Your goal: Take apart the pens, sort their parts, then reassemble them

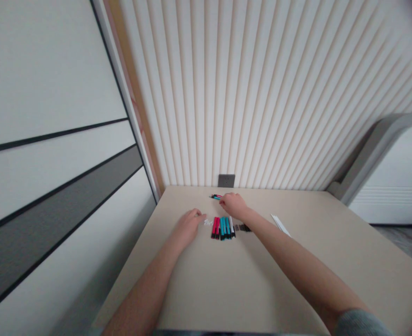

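Note:
A row of markers (223, 227) lies side by side on the beige table (248, 280): red ones at the left, teal ones in the middle, a white one at the right. My right hand (233, 204) is behind the row with its fingers closed on a red and teal marker (216, 196) that sticks out to the left. My left hand (189, 223) rests on the table just left of the row, fingers curled. Small white pieces (208, 222) lie at its fingertips. Small dark pieces (243, 227) lie right of the row, beside my right wrist.
A white flat strip (280, 224) lies on the table to the right. A grey wall socket (226, 180) sits in the ribbed wall just behind the table. A panelled wall runs along the left edge. A grey and white unit stands at the far right.

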`<state>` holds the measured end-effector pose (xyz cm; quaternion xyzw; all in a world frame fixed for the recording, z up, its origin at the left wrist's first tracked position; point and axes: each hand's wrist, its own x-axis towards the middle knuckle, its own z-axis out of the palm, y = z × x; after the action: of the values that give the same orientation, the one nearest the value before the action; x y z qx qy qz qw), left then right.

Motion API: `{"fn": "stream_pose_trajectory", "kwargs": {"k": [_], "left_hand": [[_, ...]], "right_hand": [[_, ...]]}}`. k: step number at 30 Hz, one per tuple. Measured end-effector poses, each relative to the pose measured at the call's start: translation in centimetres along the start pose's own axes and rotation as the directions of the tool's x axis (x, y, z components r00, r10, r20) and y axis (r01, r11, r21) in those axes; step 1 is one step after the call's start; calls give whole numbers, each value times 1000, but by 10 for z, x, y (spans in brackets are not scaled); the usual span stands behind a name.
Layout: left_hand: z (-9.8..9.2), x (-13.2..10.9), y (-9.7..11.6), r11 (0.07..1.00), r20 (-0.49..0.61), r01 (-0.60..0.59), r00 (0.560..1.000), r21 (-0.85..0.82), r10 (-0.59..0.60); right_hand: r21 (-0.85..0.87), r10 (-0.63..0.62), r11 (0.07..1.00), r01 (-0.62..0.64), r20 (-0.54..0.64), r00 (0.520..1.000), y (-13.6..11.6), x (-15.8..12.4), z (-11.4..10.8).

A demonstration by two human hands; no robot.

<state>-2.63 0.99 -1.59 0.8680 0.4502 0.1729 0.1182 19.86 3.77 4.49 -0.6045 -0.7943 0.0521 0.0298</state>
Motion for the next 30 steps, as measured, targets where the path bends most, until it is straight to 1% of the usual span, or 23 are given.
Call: {"fn": "stream_pose_trajectory", "kwargs": {"k": [2,5,9,19,26,30], "left_hand": [[-1,0,1,1000,1,2,1000,-9,-2],[-1,0,1,1000,14,-7,1000,6,7],[0,0,1,999,12,-15,1000,41,14],[-4,-2,4,992,35,-46,999,119,42],[-14,-3,14,981,50,-58,997,187,50],[-16,-4,18,977,37,-76,997,202,70]], "right_hand": [[-34,33,999,-34,-24,999,15,0,0],[-65,45,997,-47,-25,999,34,-4,2],[-82,43,996,-45,-23,999,47,-9,10],[-76,74,994,-77,-47,996,57,-5,19],[-66,75,995,-78,-56,996,58,-4,22],[-68,79,994,-82,-49,996,58,-3,23]]}}
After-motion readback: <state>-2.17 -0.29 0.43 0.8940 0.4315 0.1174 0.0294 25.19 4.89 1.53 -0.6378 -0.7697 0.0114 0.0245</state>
